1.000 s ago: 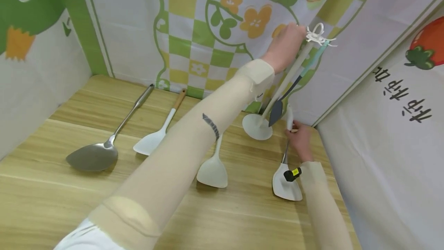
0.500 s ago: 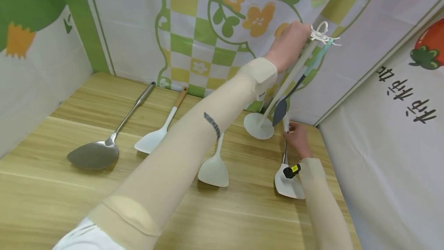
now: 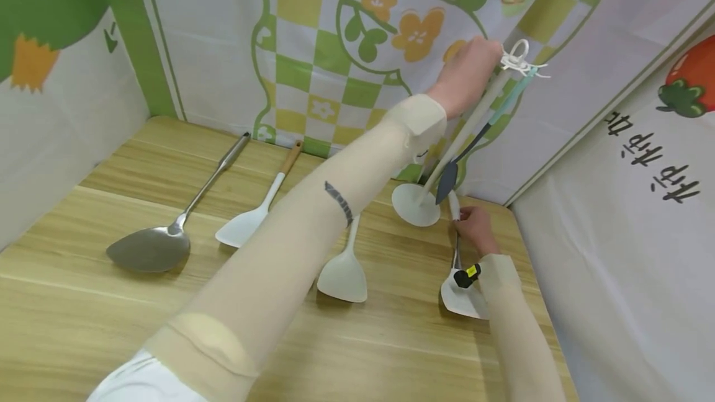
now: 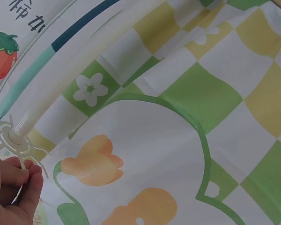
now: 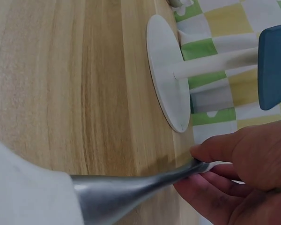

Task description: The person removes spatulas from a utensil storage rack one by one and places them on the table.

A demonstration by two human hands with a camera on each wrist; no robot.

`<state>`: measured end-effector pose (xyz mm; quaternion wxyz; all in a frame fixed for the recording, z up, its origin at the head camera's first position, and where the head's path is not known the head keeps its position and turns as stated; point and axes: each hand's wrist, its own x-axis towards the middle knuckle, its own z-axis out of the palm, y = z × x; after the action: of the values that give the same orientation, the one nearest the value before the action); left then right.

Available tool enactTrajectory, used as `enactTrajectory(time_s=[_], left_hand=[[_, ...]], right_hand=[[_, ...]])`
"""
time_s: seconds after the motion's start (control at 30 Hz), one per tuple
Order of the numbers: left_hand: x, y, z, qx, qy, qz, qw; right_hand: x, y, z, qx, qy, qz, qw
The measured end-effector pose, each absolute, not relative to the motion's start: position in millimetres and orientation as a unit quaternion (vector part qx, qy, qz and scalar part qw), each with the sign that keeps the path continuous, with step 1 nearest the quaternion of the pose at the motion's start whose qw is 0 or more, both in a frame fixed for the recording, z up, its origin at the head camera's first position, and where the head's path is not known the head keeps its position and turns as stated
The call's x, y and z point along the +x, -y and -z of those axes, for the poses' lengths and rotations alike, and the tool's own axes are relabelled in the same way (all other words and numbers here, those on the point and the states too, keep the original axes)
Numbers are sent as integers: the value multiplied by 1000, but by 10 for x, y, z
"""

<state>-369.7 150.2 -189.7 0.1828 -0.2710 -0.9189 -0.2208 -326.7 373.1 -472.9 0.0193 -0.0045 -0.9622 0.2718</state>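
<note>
At the top of a white utensil rack (image 3: 460, 135), my left hand (image 3: 468, 74) pinches a hook of its ring of hooks (image 4: 19, 149), seen in the left wrist view. From another hook hangs a spatula (image 3: 447, 180) with a teal handle and dark blue blade. Beside the rack's round base (image 3: 408, 205), my right hand (image 3: 478, 228) grips a turner (image 3: 457, 298) at the lower end of its white handle. In the right wrist view thumb and fingers (image 5: 214, 147) pinch it where the metal shank (image 5: 126, 188) begins. Its white blade is low over the table, partly hidden by the wrist camera.
On the wooden table (image 3: 391, 352) lie a steel turner (image 3: 153, 250), a white turner with a wooden handle (image 3: 246, 226) and a cream turner (image 3: 343, 278), partly covered by my left arm. A patterned cloth (image 3: 301, 73) hangs behind, and a white wall (image 3: 625, 253) stands at the right.
My right hand has moved slightly left and down, and the turner's handle has swung to the left toward the rack's base. My left hand stays at the rack's top.
</note>
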Motion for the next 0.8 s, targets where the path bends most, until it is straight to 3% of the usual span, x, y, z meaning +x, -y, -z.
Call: enactTrajectory(time_s=[0.53,0.8], left_hand=[[-3731,-1465,1912,-299,868,361,162],[-3763,-1391,2057,-350,823,375,245]], right_hand=[[-3252,-3807,4718,-40,942,-329,-43],[-3229,-3822,4697,-14,963,-265,-56]])
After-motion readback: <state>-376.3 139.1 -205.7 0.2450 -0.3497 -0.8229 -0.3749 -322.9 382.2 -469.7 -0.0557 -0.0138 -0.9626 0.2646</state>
